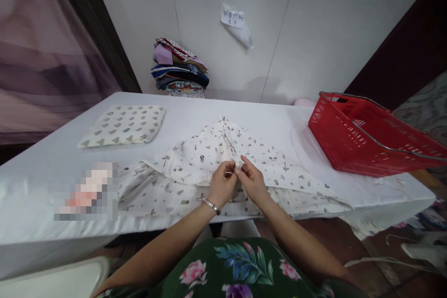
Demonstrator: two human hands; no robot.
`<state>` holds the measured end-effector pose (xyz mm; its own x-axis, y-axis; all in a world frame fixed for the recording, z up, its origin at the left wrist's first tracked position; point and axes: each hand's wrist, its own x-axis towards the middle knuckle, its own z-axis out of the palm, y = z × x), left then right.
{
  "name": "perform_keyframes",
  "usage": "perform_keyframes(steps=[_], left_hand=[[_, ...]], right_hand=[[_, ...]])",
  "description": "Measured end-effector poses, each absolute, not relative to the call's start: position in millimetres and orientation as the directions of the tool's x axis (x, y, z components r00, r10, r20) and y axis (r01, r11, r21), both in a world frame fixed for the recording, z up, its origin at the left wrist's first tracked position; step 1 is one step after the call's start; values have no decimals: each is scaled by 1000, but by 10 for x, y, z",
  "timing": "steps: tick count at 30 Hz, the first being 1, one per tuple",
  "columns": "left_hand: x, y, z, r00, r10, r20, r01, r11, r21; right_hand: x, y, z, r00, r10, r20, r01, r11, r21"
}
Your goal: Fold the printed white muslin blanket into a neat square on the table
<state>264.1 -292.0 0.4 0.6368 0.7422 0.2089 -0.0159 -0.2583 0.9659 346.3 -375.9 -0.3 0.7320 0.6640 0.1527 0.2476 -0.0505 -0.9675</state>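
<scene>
A white cloth printed with small grey and brown figures (pixel 195 153) lies spread across the front of the table, its middle raised into a gathered ridge. My left hand (pixel 223 181), with a bracelet at the wrist, pinches the near end of that ridge. Close beside it, my right hand (pixel 252 179) grips the same gathered edge between thumb and fingers. The fingertips of both hands nearly meet on the fabric. Part of the cloth hangs over the front edge at the right.
A folded patterned cloth (pixel 122 125) lies at the table's left. A red plastic basket (pixel 363 142) with metal handles stands at the right end. Behind the white-covered table (pixel 279 114) are stacked folded fabrics (pixel 179 67). A paper note (pixel 233 17) hangs on the wall. A blurred-out patch covers something at left.
</scene>
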Motion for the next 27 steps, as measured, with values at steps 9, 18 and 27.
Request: perform_keyframes(steps=[9, 18, 27], left_hand=[[2675, -2838, 28, 797, 592, 123, -115, -50, 992], [3286, -1584, 189, 683, 730, 19, 334, -335, 881], [4017, -1011, 19, 848, 528, 44, 455, -769, 449]], right_hand=[[3558, -3736, -5, 809, 585, 60, 47, 37, -998], [3561, -3784, 71, 819, 543, 187, 130, 142, -981], [3552, -3768, -273, 661, 726, 190, 337, -61, -940]])
